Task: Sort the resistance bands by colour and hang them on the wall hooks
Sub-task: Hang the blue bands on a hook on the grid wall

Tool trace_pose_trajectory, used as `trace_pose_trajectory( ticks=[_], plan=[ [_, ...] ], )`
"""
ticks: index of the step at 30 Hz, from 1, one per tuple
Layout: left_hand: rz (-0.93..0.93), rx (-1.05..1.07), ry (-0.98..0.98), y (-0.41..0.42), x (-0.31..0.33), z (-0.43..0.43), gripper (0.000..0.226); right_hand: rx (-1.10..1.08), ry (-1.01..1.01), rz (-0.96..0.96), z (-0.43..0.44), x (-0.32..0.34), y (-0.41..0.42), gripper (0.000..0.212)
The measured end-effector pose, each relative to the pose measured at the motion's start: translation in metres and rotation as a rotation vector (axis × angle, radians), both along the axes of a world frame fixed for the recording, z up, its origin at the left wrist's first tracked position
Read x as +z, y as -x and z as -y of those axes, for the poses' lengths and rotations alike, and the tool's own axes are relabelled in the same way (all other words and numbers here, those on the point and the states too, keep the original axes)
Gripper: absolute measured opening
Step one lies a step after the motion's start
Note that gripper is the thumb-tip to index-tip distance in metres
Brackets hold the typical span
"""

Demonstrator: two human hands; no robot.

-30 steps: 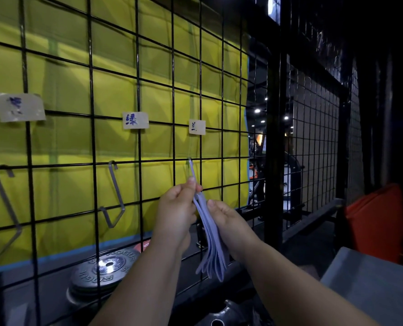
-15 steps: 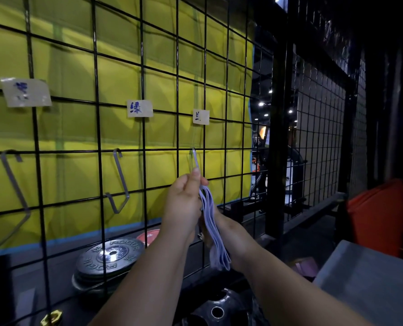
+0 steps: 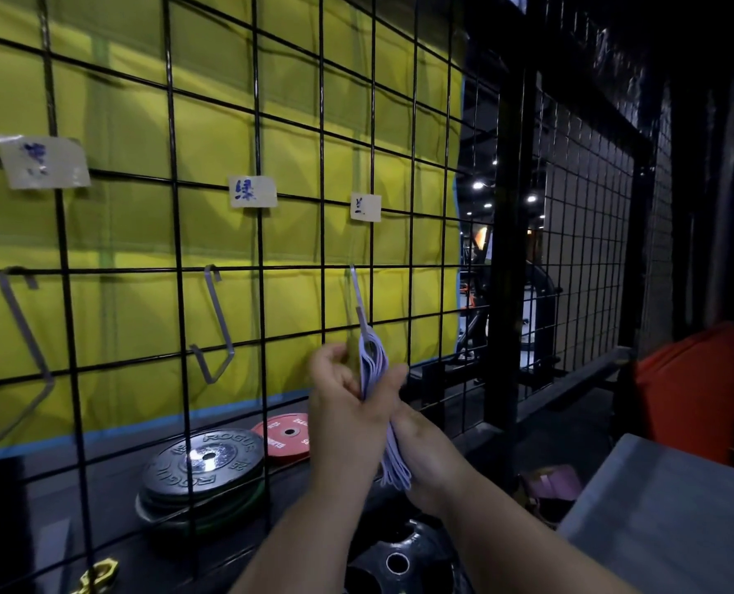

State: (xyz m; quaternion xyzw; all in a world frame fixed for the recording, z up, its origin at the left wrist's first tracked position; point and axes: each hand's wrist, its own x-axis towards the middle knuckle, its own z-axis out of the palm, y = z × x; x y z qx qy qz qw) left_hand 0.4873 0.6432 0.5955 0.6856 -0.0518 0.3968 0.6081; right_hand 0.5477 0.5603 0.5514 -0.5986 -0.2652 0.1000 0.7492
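Observation:
A bunch of pale lilac-blue resistance bands [image 3: 374,362] loops over the rightmost metal hook [image 3: 359,302] on the black wire grid [image 3: 176,250]. My left hand [image 3: 344,392] pinches the bands just below the hook. My right hand [image 3: 416,448] grips their lower part, whose ends hang past my palm. A paper label [image 3: 365,207] sits above this hook. Two more hooks, the middle hook [image 3: 217,323] and the left hook [image 3: 27,349], hang bare under their own labels [image 3: 252,191] [image 3: 44,161].
Black weight plates [image 3: 202,469] and a red plate [image 3: 286,435] lie below the grid. A grey table corner [image 3: 673,512] is at lower right, with an orange pad [image 3: 695,379] behind it. Pink bands [image 3: 549,486] lie by the table. A black post [image 3: 506,250] stands right of the grid.
The tops of the bands have gone up onto the right hook. My hands have slid lower along the bands, and the view has shifted closer to the grid.

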Motion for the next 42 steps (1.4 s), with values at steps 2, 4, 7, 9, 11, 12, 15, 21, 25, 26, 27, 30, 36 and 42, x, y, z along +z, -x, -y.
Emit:
trace_pose_trajectory(
  ticks=[2, 4, 7, 9, 11, 12, 15, 21, 25, 26, 27, 30, 36, 42],
  plan=[
    [-0.018, 0.073, -0.071, 0.001, -0.019, 0.007, 0.047, 0.003, 0.008, 0.018, 0.003, -0.001, 0.003, 0.037],
    [-0.025, 0.143, -0.143, 0.000, -0.034, 0.011, 0.041, -0.011, 0.029, 0.016, 0.006, -0.001, 0.008, 0.034],
    [-0.055, 0.208, -0.227, -0.003, -0.043, 0.015, 0.039, -0.051, 0.028, -0.043, 0.012, -0.008, 0.010, 0.040],
    [-0.070, 0.205, -0.246, -0.001, -0.044, 0.017, 0.028, -0.051, 0.042, -0.070, 0.015, -0.011, 0.010, 0.046],
    [-0.082, 0.212, -0.267, 0.000, -0.044, 0.018, 0.023, -0.060, 0.059, -0.075, 0.016, -0.013, 0.012, 0.047],
    [-0.095, 0.218, -0.273, 0.000, -0.045, 0.017, 0.022, -0.074, 0.066, -0.062, 0.016, -0.013, 0.013, 0.046],
    [-0.139, 0.223, -0.283, -0.002, -0.049, 0.016, 0.024, -0.104, 0.090, 0.026, 0.013, -0.016, 0.014, 0.042],
    [-0.138, 0.232, -0.287, 0.004, -0.054, 0.020, 0.033, -0.084, 0.018, 0.124, 0.012, -0.020, 0.015, 0.034],
    [-0.181, 0.249, -0.284, 0.004, -0.052, 0.024, 0.030, -0.085, 0.044, 0.107, 0.013, -0.021, 0.016, 0.047],
    [-0.186, 0.263, -0.282, 0.002, -0.054, 0.024, 0.031, -0.090, 0.060, 0.101, 0.013, -0.023, 0.015, 0.049],
    [-0.187, 0.281, -0.282, 0.000, -0.056, 0.024, 0.033, -0.093, 0.065, 0.093, 0.014, -0.025, 0.015, 0.047],
    [-0.192, 0.317, -0.282, -0.003, -0.062, 0.024, 0.030, -0.092, 0.079, 0.074, 0.017, -0.026, 0.016, 0.035],
    [-0.200, 0.291, -0.283, -0.004, -0.066, 0.022, 0.023, -0.110, 0.128, 0.109, 0.021, -0.026, 0.019, 0.038],
    [-0.235, 0.291, -0.305, -0.004, -0.065, 0.020, 0.022, -0.153, 0.172, 0.135, 0.020, -0.030, 0.017, 0.042]
  ],
)
